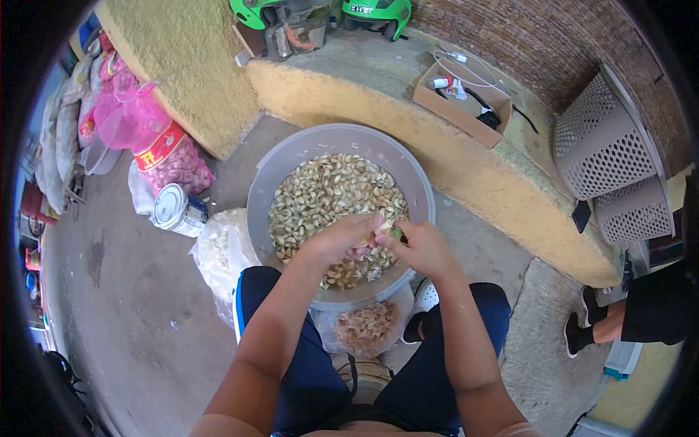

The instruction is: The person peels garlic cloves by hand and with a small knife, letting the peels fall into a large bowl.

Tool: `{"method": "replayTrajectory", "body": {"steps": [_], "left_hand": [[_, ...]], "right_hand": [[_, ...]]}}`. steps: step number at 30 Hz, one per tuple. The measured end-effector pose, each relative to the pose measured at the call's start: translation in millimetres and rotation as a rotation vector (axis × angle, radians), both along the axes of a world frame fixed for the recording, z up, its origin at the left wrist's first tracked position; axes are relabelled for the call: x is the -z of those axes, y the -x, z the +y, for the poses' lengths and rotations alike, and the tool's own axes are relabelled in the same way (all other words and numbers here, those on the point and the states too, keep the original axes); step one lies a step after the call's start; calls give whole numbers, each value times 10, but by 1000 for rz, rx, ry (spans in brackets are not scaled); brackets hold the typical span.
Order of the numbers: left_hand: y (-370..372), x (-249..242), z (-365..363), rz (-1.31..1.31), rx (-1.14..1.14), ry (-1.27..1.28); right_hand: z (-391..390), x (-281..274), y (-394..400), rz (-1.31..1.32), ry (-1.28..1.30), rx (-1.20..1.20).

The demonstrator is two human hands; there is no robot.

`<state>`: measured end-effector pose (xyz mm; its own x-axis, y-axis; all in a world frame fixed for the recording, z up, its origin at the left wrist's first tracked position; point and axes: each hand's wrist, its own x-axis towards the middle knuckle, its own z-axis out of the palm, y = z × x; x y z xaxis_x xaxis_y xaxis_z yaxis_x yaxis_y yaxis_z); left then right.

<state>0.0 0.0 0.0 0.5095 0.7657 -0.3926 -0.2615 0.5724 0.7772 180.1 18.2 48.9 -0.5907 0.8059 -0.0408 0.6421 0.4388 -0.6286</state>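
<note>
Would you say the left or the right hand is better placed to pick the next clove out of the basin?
Probably the left hand: it hangs over the cloves in the grey basin, while the right hand sits nearer the rim, pinching something green.

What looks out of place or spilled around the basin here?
A tin can lies tipped on its side on the floor left of the grey basin. Nothing looks spilled from it; the garlic stays inside the basin.

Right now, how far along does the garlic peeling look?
Done: a clear bag between the knees holds a small heap of skins. In hand: both hands, left hand and right hand, meet on one clove over the grey basin. Left: the basin is full of cloves, and a pink mesh sack of garlic sits unopened-looking nearby.
</note>
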Motion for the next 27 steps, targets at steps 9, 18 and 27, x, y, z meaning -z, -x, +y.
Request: {"method": "replayTrajectory", "body": {"steps": [9, 18, 27], "left_hand": [[-139, -140, -21, -242, -366, 200], [-42, -144, 6, -247, -254, 63], [-43, -173, 2, -503, -247, 54]], "right_hand": [[-40, 108, 18, -45, -65, 26], [39, 33, -94, 59, 66, 203], [154, 49, -158, 98, 146, 560]]}}
